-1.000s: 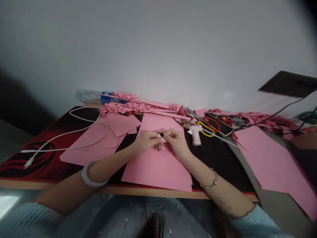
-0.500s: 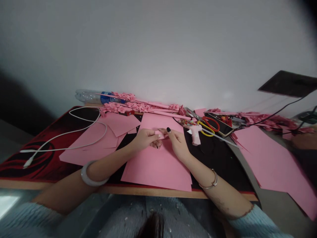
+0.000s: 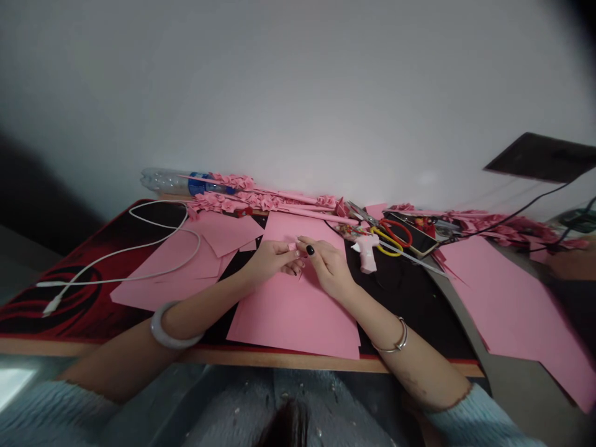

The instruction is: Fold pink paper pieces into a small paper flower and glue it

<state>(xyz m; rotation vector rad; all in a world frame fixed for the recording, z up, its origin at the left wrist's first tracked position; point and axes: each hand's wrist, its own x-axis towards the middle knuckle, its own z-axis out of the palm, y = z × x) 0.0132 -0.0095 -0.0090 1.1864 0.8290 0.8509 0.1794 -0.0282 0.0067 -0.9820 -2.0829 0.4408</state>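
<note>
Pink sheets (image 3: pixel 298 320): stacked flat beneath 2 hands.
Left hand (image 3: pixel 269 262): pinches small paper piece (image 3: pixel 292 247).
Right hand (image 3: pixel 334 270): pinches same piece; fingertips partly hidden.
Risk: uneven pull could crease or tear piece.
Glue gun (image 3: pixel 367 252): beside scissors (image 3: pixel 397 232).
Paper flowers (image 3: pixel 267 202): near wall (image 3: pixel 298 93).

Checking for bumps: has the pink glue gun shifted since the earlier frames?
No. The pink glue gun lies beside the scissors on the dark mat, same spot relative to both; no shift shows.
</note>
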